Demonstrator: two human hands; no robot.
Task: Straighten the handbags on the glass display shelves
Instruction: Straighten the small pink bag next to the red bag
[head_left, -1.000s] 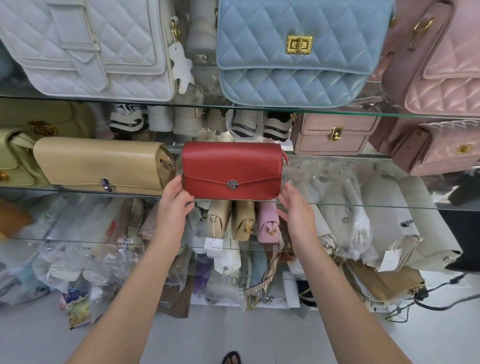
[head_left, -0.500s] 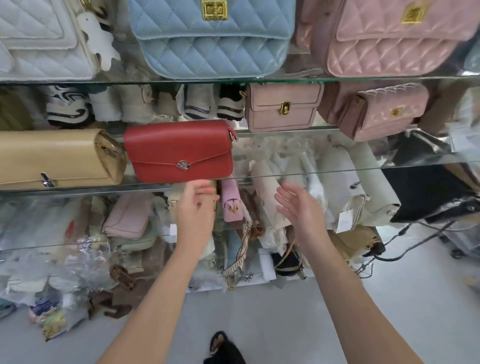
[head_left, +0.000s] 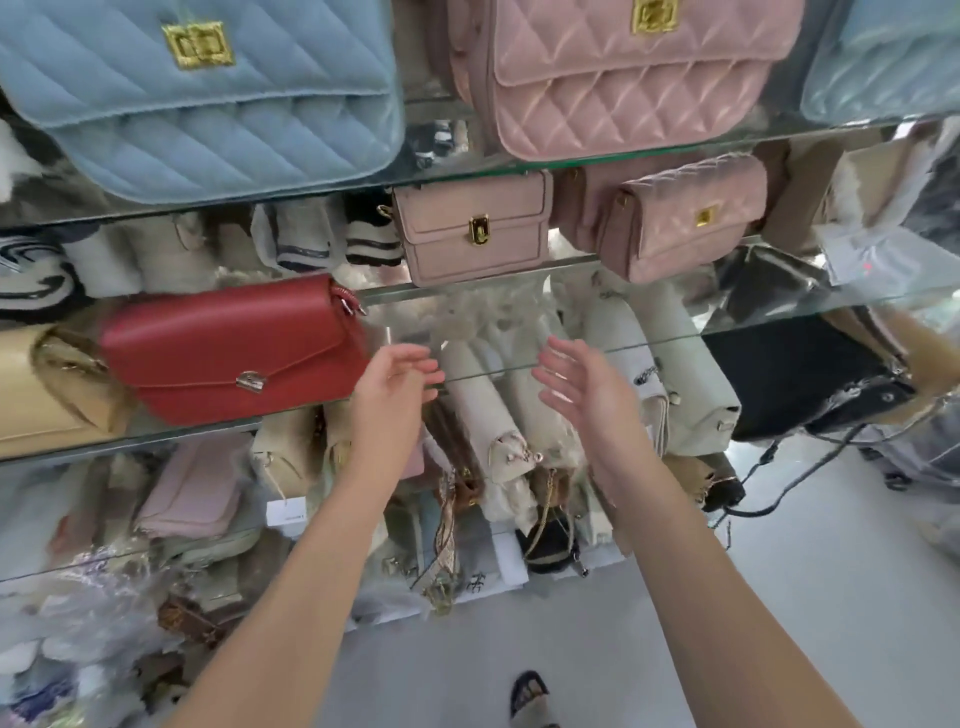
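Two bare hands up in front of us, left hand (head_left: 387, 387) and right hand (head_left: 587, 387), fingers spread loose, holding nothing; the red smooth-leather flap handbag (head_left: 234, 353) sits on the glass shelf (head_left: 130, 444) just left of the left hand, not touching; beside it a beige bag (head_left: 47, 384).

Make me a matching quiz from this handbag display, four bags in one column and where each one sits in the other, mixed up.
Bags:
1. red bag
2. blue quilted bag
3. small pink bag with gold clasp
4. black bag

Places:
A. top shelf, left
B. right of the right hand, on a lower shelf
C. shelf above the open hands, beside a pink quilted bag
D. just left of the left hand, next to a tan bag

Pairs: 1-D, 2-A, 3-C, 4-B
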